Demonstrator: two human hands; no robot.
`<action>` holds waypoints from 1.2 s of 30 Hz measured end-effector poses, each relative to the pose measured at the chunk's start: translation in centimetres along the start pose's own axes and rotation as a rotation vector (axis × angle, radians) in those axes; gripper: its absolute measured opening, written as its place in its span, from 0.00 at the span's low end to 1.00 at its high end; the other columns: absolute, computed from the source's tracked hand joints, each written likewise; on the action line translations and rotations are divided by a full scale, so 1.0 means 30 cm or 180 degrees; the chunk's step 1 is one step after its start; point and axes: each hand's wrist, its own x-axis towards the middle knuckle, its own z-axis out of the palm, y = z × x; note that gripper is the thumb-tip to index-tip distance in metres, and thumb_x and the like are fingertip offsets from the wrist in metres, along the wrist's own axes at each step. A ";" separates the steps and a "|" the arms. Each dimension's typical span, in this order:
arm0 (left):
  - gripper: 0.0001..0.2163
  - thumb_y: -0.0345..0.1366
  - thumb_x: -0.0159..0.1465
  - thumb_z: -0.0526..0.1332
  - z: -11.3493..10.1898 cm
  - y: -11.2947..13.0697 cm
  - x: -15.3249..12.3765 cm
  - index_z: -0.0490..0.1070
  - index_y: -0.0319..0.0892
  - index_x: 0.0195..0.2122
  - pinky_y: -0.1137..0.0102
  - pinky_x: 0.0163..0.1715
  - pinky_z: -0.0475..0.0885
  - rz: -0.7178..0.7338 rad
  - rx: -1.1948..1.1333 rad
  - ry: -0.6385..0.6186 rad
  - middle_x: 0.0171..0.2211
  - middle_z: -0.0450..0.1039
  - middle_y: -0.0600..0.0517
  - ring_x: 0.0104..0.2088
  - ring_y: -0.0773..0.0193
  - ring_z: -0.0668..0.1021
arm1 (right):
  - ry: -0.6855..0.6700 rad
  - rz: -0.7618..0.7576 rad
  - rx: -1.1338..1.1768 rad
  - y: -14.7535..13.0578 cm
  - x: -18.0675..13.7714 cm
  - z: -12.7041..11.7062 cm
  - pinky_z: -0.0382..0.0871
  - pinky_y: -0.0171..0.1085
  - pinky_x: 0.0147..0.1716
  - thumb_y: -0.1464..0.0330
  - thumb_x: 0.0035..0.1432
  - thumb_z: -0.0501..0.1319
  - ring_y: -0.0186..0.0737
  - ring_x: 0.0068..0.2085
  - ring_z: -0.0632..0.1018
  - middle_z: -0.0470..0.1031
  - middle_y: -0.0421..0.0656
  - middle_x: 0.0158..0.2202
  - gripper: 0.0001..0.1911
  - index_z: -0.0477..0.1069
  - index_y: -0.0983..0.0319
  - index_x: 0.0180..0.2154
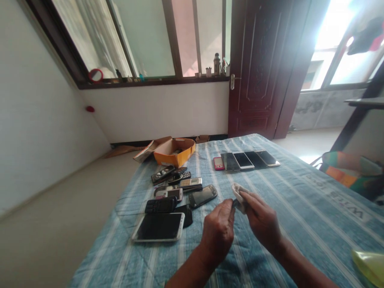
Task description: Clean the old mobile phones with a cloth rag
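Observation:
My left hand [218, 226] is closed on a small dark mobile phone [235, 203], mostly hidden by the fingers. Pressed against that phone is a whitish cloth [238, 189], gripped in my right hand [261, 214]. To the left of my hands lie several old phones: a touchscreen phone [203, 196], a black keypad phone [161, 205], and a silver keypad phone [191, 183]. A white-framed tablet-like device [159, 227] rests nearest to me. Farther off, a small pink phone [219, 163] begins a row of flat smartphones [243, 160].
Everything lies on a bed with a blue striped sheet [300, 224]. An open orange cardboard box [177, 156] stands at the far left edge. Something yellow-green and shiny [370, 264] is at lower right. Beyond are a dark red door [261, 60] and a window ledge [162, 83].

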 end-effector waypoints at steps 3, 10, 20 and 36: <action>0.12 0.30 0.70 0.51 0.000 0.010 0.000 0.69 0.34 0.50 0.65 0.40 0.80 -0.0014 0.0072 0.0024 0.39 0.79 0.40 0.39 0.56 0.82 | 0.0006 0.0246 0.0048 0.025 -0.010 0.011 0.75 0.42 0.49 0.72 0.62 0.56 0.44 0.48 0.79 0.78 0.46 0.48 0.18 0.74 0.57 0.52; 0.13 0.31 0.70 0.51 -0.001 0.019 -0.005 0.70 0.31 0.50 0.64 0.45 0.79 -0.0051 0.0232 -0.0082 0.41 0.79 0.38 0.42 0.55 0.82 | -0.0304 0.0702 0.0235 0.073 -0.031 0.028 0.76 0.41 0.45 0.68 0.60 0.60 0.44 0.44 0.81 0.80 0.42 0.43 0.13 0.78 0.55 0.46; 0.13 0.30 0.70 0.51 0.000 0.023 -0.009 0.70 0.31 0.51 0.64 0.45 0.79 -0.0083 0.0167 -0.0082 0.42 0.79 0.38 0.43 0.55 0.81 | -0.0197 0.0630 0.0227 0.051 -0.031 0.019 0.74 0.41 0.47 0.68 0.61 0.58 0.43 0.46 0.79 0.79 0.43 0.45 0.14 0.76 0.56 0.48; 0.12 0.29 0.70 0.53 0.021 -0.009 -0.015 0.70 0.33 0.52 0.65 0.47 0.77 -0.0195 -0.0874 -0.0033 0.43 0.78 0.39 0.45 0.57 0.81 | -0.0207 -0.0158 -0.0378 0.063 -0.019 -0.009 0.72 0.40 0.51 0.76 0.64 0.53 0.42 0.52 0.77 0.76 0.48 0.51 0.19 0.71 0.60 0.54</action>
